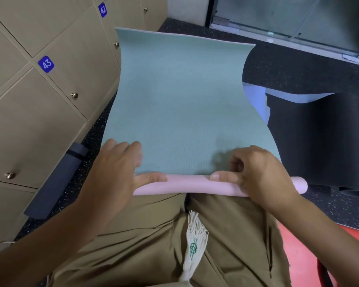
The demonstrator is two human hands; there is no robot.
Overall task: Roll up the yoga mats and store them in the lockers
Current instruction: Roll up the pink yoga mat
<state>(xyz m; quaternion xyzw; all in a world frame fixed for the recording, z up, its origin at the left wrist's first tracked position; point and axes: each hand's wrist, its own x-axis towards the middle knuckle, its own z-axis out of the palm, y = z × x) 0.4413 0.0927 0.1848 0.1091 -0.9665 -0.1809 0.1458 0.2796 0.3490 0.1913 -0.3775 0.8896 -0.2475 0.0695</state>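
Step in hand: the first turns of a roll are being formed at the near end of the green yoga mat (180, 104); the task is judged to be at an early stage.
Mat position: the mat is spread on the dark speckled floor (298, 65), running from the lower centre of the frame to the upper centre, just beside the lockers (50, 90) at the left.
Roll: a thin pink roll (189, 184), the mat's underside turned outward, lies across the lower centre, close against the person's lap.
Left hand (114, 168): fingers are laid nearly straight on the green surface, thumb pressed on the roll; nothing is clenched.
Right hand (261, 172): fingers are curled over the roll's far side, thumb laid flat along its top; the roll is grasped.
Alignment: the roll's right end projects past the right hand toward the right of the frame; the left end is hidden under the left hand, so squareness cannot be confirmed.
Recommended method: pressure should be kept even under both hands, and the roll advanced in short pushes so the edges stack flush.
Risk: a loose or skewed core is judged likely to telescope and fit a locker poorly.
Other mats: a dark rolled mat (56, 181) lies against the lockers at lower left; a black mat (319, 137) is spread at the right.
Lockers: doors numbered 42 and 43 are seen closed.
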